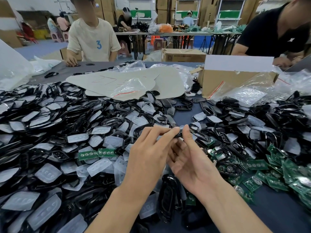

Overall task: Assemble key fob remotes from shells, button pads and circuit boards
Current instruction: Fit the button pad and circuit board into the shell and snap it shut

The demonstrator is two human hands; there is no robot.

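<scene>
Between the fingertips of both hands, from the head view, sits one black shell (179, 134). The left hand (148, 153) pinches its left end, with the fingers stretched over it and the thumb under. The right hand (190, 158) holds its right end, thumb on top, fingers tucked below, palm up.

The shell shows only its thin edge, so I cannot tell if anything is inside it yet. Its long side runs from the left fingers across to the right fingers, almost level. Both hands touch it, so neither one is nearer.

Left of the left fingers and lower down lie the clear pads (99, 167). Right of the right fingers and lower down lie the green boards (257, 164). Spare shells (116, 122) lie past the fingertips.

I think a part has to go in next, so one hand must let go. For a pad, the left hand is closer. For a board, the right hand is closer.
</scene>
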